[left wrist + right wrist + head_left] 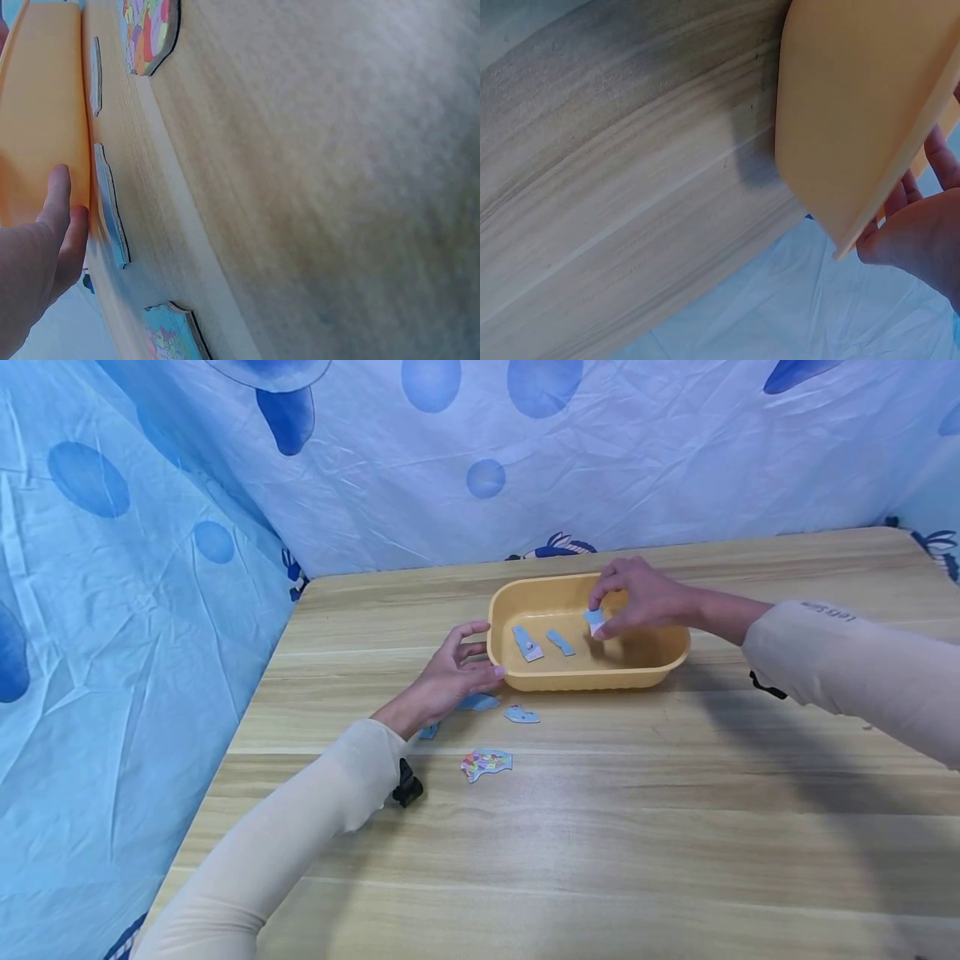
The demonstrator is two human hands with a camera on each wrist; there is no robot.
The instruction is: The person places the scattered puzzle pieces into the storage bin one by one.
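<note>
Two flat pieces, a wide printed piece (pixel 528 644) and a narrow blue piece (pixel 560 642), lie apart on the floor of the yellow bin (pixel 570 681), to the left of my right grip (pixel 641 597). With that grip I pinch a blue-and-pink piece (pixel 593 618) between thumb and fingertips, inside the rim; whether its lower edge touches the bin floor I cannot tell. A fingertip pinch suits a thin, stiff part, as it leaves much of the face uncovered. My left grip (pixel 453 672) is spread, fingers along the outside of the left wall and thumb at the near left corner. I judge this contact to be a steadying one, since a light bin may slide on a smooth surface (pixel 637 827) while its contents are handled. Outside the bin, near that corner, lie a curved blue piece (pixel 480 702) partly covered by my left grip, a small blue piece (pixel 521 714) just right of it, a multicoloured piece (pixel 487 763) nearer to me, and a half-hidden piece (pixel 429 732) beside my left wrist. Their spacing, without overlap, should give each a free edge to pinch.
</note>
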